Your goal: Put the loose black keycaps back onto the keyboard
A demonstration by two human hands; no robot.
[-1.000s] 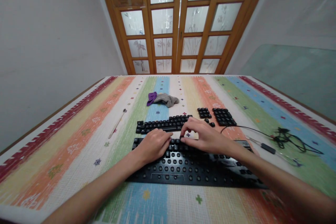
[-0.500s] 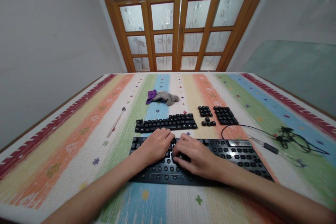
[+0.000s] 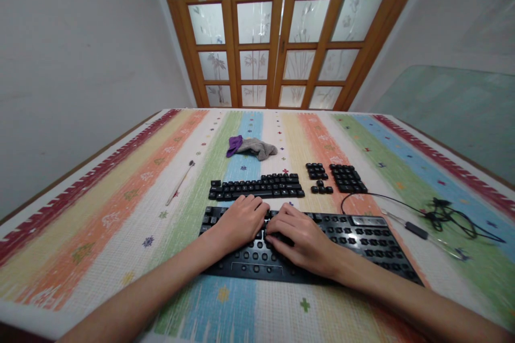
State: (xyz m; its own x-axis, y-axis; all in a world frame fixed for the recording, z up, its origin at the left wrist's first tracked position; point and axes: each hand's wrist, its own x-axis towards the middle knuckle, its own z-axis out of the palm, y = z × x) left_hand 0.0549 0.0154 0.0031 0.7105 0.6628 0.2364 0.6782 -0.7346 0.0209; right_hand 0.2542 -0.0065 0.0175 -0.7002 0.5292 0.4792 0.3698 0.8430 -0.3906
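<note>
A black keyboard [image 3: 362,236] lies in front of me, with most of its lower keys off and bare key posts showing. My left hand [image 3: 245,220] rests over its upper left part, fingers curled down and fingertips hidden. Close beside it, my right hand [image 3: 298,233] is bent over the middle, thumb and forefinger drawn together at the keys. Whatever lies between the fingers of either hand is too small or covered. Behind the keyboard sit removed keycaps [image 3: 257,188] in rows, with further arrow and block keycaps [image 3: 316,171] and number-pad keycaps [image 3: 348,178] to the right.
A grey and purple cloth [image 3: 257,148] lies farther back. To the left is a thin brush [image 3: 181,182]. On the right are a wire tool with a dark handle [image 3: 416,230] and the coiled cable [image 3: 446,217]. A striped cloth [image 3: 120,220] covers the table.
The view has shifted slightly. Both hands stay at nearly the same place on the keyboard, with only slight finger movement at most.
</note>
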